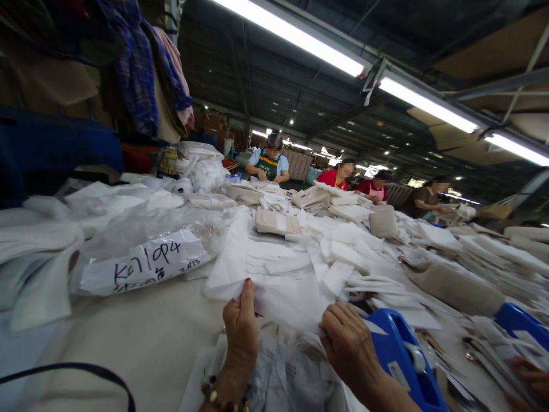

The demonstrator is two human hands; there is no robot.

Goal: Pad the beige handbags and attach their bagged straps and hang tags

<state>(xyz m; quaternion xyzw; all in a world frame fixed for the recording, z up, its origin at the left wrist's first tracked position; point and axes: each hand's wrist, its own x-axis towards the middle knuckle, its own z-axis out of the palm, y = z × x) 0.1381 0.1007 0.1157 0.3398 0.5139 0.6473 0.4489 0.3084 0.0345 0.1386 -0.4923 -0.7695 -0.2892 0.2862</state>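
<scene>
A thin, translucent white bag or sheet (283, 300) is stretched between my two hands, with faint print showing in its upper part. My left hand (241, 326) pinches its near left edge, thumb on top and a beaded bracelet at the wrist. The near right corner is gripped by my right hand (349, 337), its fingers curled in. Below and between the hands lies a heap of crumpled clear plastic bags (291, 363). Just beyond the sheet a beige pouch (277, 222) with a white band rests on the pile.
To the left lies a clear plastic package (150, 257) with handwriting. A blue plastic holder (405, 357) stands close by my right forearm. Beige rolled pieces (454, 286) and white sheets cover the right side. Co-workers (268, 160) sit across the table; another person's hand (534, 375) shows at lower right.
</scene>
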